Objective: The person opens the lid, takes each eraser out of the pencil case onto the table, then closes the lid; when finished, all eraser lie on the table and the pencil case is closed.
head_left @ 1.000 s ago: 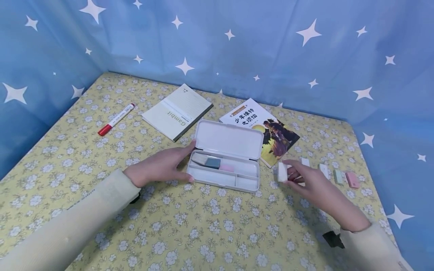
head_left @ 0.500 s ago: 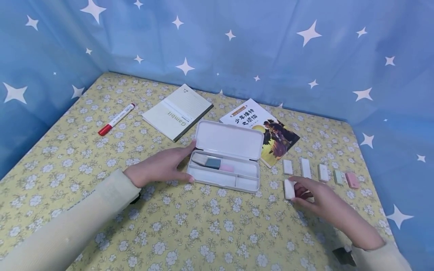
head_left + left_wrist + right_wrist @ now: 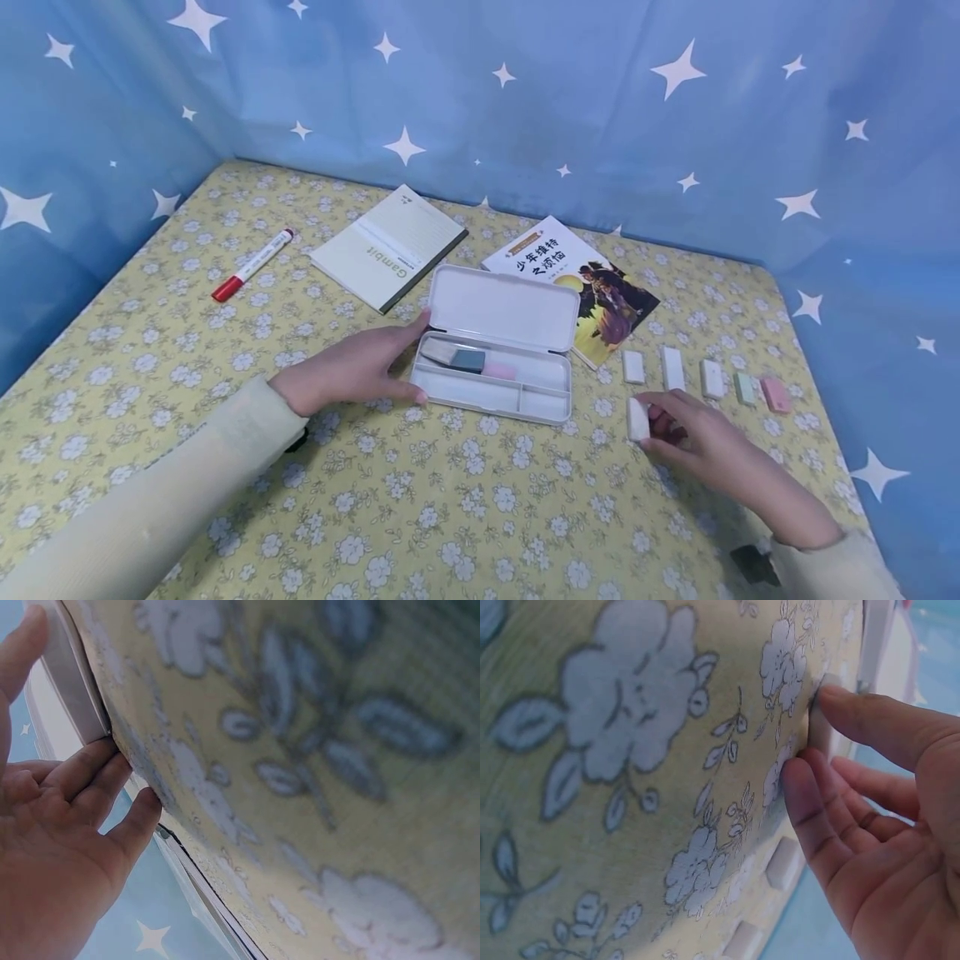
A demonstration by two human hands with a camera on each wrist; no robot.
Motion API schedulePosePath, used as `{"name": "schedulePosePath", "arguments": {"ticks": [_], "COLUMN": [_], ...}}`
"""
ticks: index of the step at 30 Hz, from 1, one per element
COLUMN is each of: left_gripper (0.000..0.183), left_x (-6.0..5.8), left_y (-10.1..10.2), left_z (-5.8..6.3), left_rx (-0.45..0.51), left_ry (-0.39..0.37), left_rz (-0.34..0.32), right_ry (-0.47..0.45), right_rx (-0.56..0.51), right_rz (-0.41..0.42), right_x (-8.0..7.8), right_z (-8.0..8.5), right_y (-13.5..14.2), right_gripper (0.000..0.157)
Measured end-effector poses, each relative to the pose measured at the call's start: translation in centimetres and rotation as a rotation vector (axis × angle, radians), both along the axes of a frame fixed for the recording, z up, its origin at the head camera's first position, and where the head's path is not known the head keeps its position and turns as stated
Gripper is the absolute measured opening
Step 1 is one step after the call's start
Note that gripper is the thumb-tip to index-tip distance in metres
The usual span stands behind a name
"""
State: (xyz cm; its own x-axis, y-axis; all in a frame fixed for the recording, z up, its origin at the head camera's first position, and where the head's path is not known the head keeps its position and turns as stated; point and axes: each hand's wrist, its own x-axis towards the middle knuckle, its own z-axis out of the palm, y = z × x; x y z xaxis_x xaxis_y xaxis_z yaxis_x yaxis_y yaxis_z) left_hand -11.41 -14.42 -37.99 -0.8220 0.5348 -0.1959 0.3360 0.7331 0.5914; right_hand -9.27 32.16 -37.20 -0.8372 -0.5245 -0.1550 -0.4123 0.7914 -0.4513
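Head view: the left hand, spread wide, grips one open pencil case containing at least two erasers; the right hand pinches one white eraser at the cloth. Nearby lie three white ones, one green one, one pink one. Farther back: one marker, one notebook, one book. Left wrist view: one hand at the case. Right wrist view: one eraser pinched.

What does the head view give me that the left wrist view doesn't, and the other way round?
Only the head view: the right hand with its fingers pinching a white eraser, the green eraser, the pink eraser and the compartments inside the pencil case.
Only the left wrist view: the palm side of the left hand.
Both: that hand against the case, the floral tablecloth and the blue backdrop.
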Motion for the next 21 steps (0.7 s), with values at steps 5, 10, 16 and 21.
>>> {"name": "schedulePosePath", "arguments": {"ticks": [5, 10, 16, 21], "left_gripper": [0.118, 0.119, 0.12, 0.119], "left_x": [0.0, 0.0, -0.1, 0.0], "left_y": [-0.2, -0.1, 0.0, 0.0], "left_z": [0.0, -0.2, -0.2, -0.2], "left_rx": [0.012, 0.016, 0.017, -0.003], "left_ry": [0.002, 0.006, 0.011, 0.016], "left_rz": [0.012, 0.007, 0.005, 0.006], "right_ry": [-0.013, -0.04, -0.048, 0.067], "right_rx": [-0.001, -0.005, 0.04, 0.026], "right_rz": [-0.011, -0.012, 0.004, 0.054], "right_x": [-0.2, -0.3, -1.0, -2.1], "right_z": [0.1, 0.4, 1.9, 3.2], "right_y": [-0.3, -0.3, -0.4, -2.4], "right_gripper": [0.054, 0.055, 0.056, 0.039]}}
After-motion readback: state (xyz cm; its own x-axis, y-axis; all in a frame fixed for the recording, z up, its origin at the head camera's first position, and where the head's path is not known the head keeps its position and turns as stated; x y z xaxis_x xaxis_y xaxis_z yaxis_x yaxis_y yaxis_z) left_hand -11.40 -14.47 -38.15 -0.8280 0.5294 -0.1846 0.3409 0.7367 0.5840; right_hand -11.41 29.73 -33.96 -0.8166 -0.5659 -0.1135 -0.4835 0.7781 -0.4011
